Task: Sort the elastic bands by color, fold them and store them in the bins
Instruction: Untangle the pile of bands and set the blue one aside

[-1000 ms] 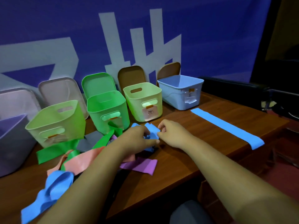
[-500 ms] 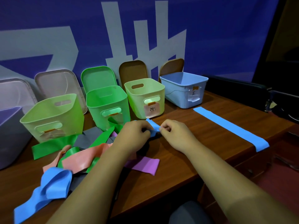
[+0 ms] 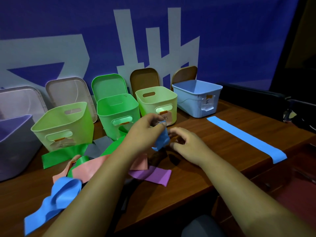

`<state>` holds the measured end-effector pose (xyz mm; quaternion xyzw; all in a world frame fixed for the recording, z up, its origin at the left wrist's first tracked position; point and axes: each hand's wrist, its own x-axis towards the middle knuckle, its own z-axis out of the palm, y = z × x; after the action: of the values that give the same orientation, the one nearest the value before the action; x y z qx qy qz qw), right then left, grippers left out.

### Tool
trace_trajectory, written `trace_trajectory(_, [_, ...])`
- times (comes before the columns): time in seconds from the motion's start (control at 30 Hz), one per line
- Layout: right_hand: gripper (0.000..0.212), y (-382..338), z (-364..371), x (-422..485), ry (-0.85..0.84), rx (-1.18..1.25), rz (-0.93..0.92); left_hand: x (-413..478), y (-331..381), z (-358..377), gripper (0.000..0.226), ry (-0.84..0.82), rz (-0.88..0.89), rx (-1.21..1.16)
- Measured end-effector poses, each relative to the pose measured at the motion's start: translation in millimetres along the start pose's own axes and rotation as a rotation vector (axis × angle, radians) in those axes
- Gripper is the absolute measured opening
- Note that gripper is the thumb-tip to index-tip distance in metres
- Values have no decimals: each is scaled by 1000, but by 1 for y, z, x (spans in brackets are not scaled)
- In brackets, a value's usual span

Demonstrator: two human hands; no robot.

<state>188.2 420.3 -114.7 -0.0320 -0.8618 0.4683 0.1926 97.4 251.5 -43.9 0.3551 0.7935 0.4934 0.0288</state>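
Left hand [image 3: 147, 132] holds up a small blue band [image 3: 162, 140]
Its fingertips pinch the top of the band, which hangs just above the table [image 3: 196, 170], in front of the pale yellow bin [image 3: 153, 102]. The right hand [image 3: 186, 144] is just beside it, fingers loosely curved, holding nothing. A long blue band [image 3: 246, 139] lies flat on the right

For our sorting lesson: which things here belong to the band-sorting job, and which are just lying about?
Job: blue band held by left hand, flat blue band, band pile, blue bin, green bins.
Lying about: lids leaning behind, blue banner.
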Motion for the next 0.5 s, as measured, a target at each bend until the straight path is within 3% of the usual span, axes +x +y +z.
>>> trace_trajectory(0.13, [35,-2,-1,-3,-54,64,-44,1,14,-2,18,-5,-157,-88])
trace_trajectory(0.33, [3,1,0,-2,7,160,-80,10,15,-6,39,-32,-221,87])
trace_trajectory(0.43, [18,3,1,-3,13,151,-17,9,10,-5,52,-47,-232,186])
trace_trajectory(0.5, [18,4,1,-3,16,127,10,7,6,-4,52,-119,-307,58])
